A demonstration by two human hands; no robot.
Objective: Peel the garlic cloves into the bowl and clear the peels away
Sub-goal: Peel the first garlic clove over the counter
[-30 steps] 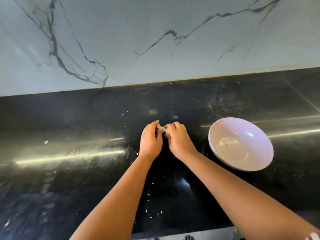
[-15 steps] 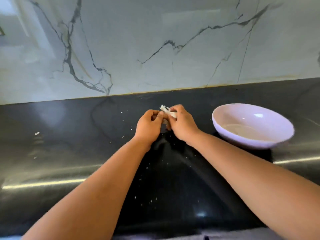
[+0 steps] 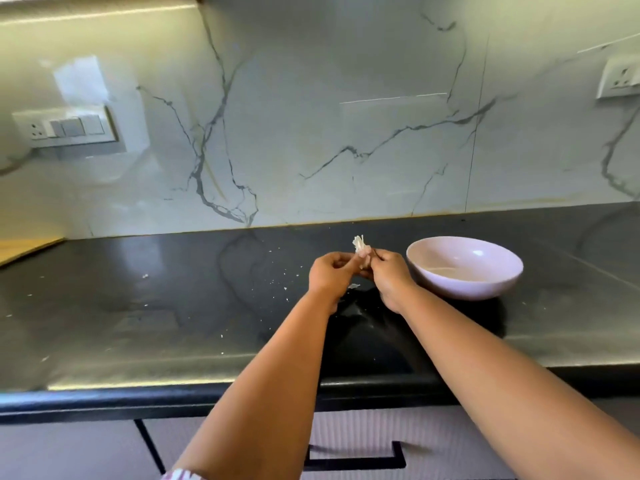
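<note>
Papery skin [image 3: 358, 242] is sticking up just above the fingertips; both hands are pinching one clove [image 3: 363, 263] between them, left hand [image 3: 330, 273] and right hand [image 3: 389, 275] curled tight. Bowl [image 3: 464, 268] is sitting just right of the right fingers. Advise stripping skin away from the bowl, then dropping the clove in.

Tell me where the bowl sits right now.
In the head view the bowl stands on the black counter, just right of the right hand, in front of the marble backsplash.
</note>
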